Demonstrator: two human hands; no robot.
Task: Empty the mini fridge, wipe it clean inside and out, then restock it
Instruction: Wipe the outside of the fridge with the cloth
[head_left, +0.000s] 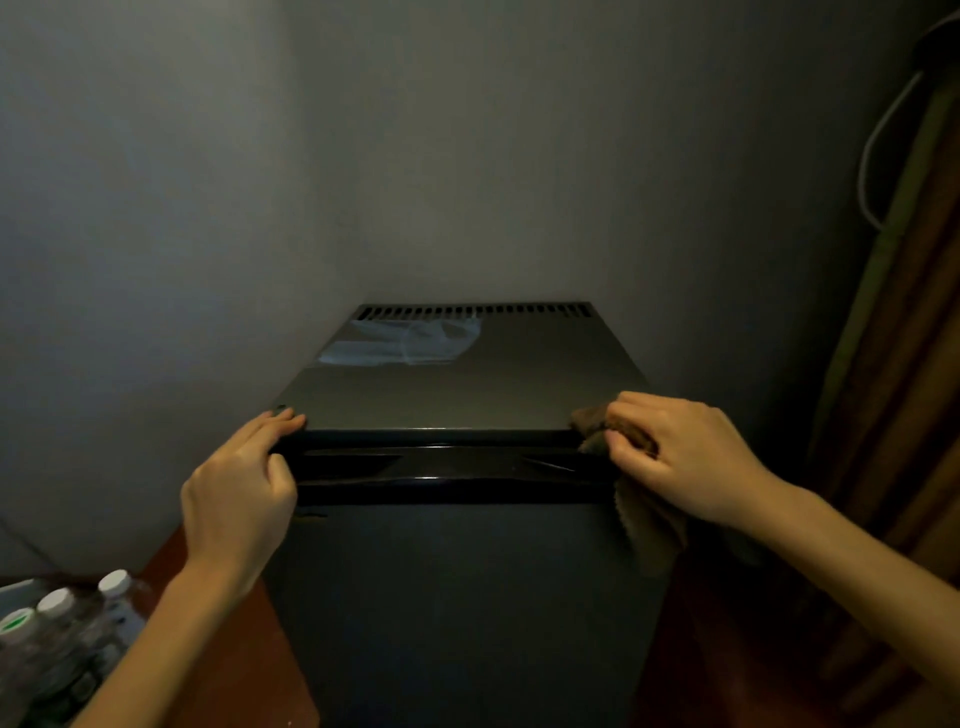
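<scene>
Now, left hand (236, 493) pinching mini fridge (457, 395) front top edge, right hand (675, 457) seemingly clutching brown cloth (592, 421) at corner.

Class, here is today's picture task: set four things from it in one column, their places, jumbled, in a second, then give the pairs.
Things: 1 cloth; 2 bottles; 3 vent slots; 4 left hand.
Places: A back edge of the mini fridge top; B lower left, beside the mini fridge; C front left corner of the top; D in the right hand, front right corner.
Pairs: 1-D; 2-B; 3-A; 4-C.
</scene>
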